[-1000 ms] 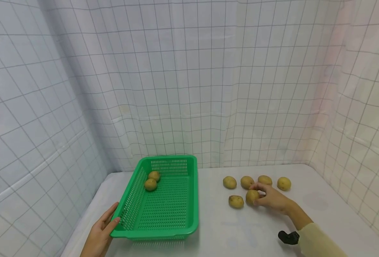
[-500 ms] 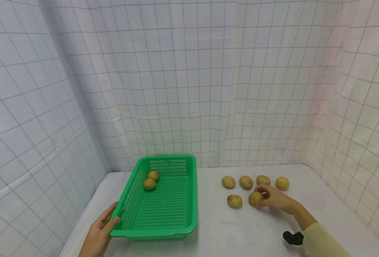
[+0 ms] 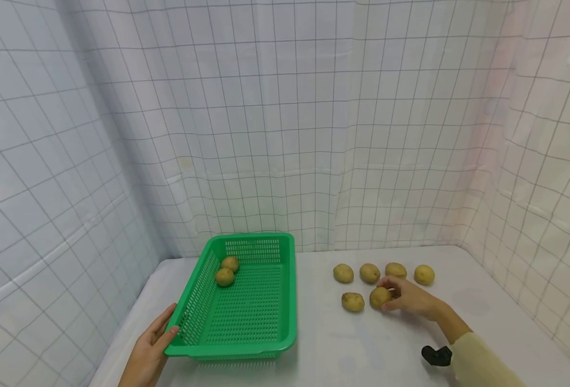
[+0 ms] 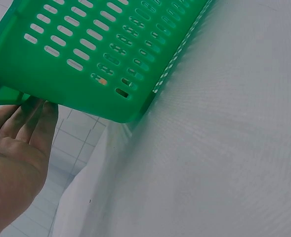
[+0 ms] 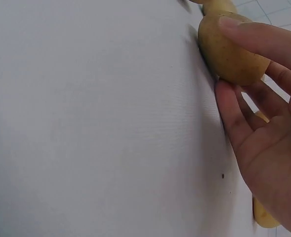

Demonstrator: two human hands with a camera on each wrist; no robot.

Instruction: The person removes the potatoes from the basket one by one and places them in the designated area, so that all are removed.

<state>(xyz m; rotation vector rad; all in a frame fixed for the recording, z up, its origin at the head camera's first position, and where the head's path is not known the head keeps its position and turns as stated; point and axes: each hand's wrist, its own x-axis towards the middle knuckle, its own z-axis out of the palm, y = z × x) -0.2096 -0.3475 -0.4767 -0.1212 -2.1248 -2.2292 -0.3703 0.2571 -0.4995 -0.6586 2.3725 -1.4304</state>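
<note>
Seen from above, a white table [image 3: 343, 344] lies in front of me, with a green basket [image 3: 236, 350] on its left half. My left hand [image 3: 148, 346] holds the basket at its near left corner, thumb over the rim and fingers outside, below the rim's edge. My right hand [image 3: 410, 298] is partly closed round a potato [image 3: 380, 298], thumb on one side and fingers on the other, low over the table to the right of the basket; I cannot tell whether the potato touches the cloth. Just beside it, on its left, lies a spotted potato [image 3: 353, 302], and behind them is a back row of four more, starting with the leftmost potato [image 3: 343, 273]. Inside the basket, two potatoes [image 3: 224, 277] sit close together by the left wall, toward the far end. I judge this an early stage: two are inside, while six, counting the one in my fingers, are outside. Most of the basket's slotted floor shows bare.
</note>
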